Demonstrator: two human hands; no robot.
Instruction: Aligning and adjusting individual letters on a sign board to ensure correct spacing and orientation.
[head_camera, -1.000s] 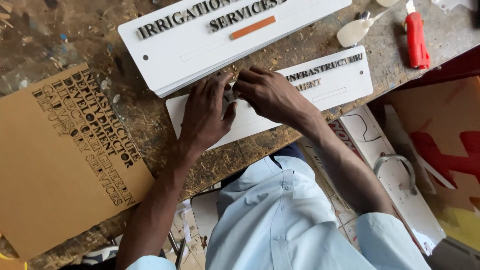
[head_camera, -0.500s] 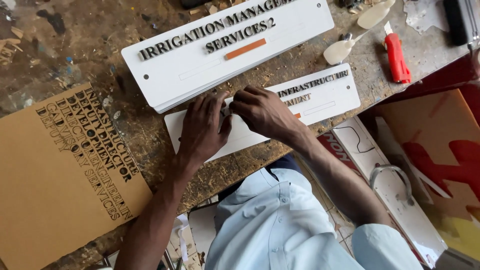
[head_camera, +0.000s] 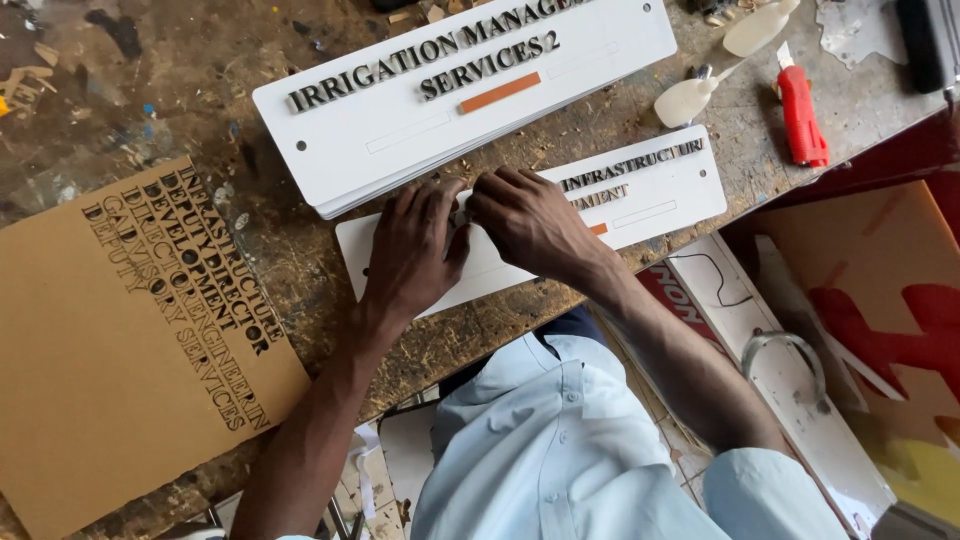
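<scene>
A long white sign plate (head_camera: 660, 195) with raised grey letters and a small orange bar lies near the front edge of the worn workbench (head_camera: 210, 70). My left hand (head_camera: 415, 245) rests flat on its left half, fingers spread. My right hand (head_camera: 525, 220) presses beside it, fingertips meeting the left hand's at a small piece I cannot make out. Behind them sits a stack of larger white sign plates (head_camera: 400, 130), the top one lettered, with an orange bar.
A brown board (head_camera: 120, 370) with cut-out letter shapes lies at the left. Two small glue bottles (head_camera: 690, 100) and a red utility knife (head_camera: 800, 115) lie at the back right. Boards with red shapes (head_camera: 880, 300) stand below the bench at right.
Both hands stay pressed on the small sign plate; they shift only slightly. The view has drifted, so the signs sit lower in the frame.
</scene>
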